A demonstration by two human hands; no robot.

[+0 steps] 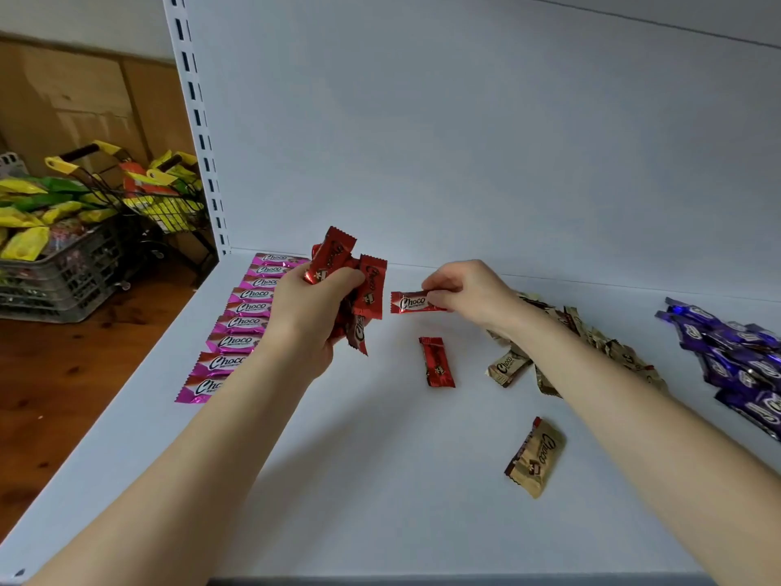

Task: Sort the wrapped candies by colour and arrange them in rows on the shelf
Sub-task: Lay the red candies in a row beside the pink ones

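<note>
Hands (310,308) (462,291) grip red candies (334,251); nine pink candies (247,308) rowed.

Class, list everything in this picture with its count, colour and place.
Pink foil-wrapped candies: at least nine, pink, one row on shelf's left.
Red foil-wrapped candies: several bunched, red, in left hand; one in right hand; one loose mid-shelf.
Gold foil-wrapped candies: loose pile, gold, behind right forearm; one alone nearer front.
Purple foil-wrapped candies: pile, purple, shelf's right edge.
White metal shelf: one, white, beneath candies.
Grey plastic crate: one, grey, floor at left.
Left hand: grips red bunch.
Right hand: pinches one red candy.
</note>
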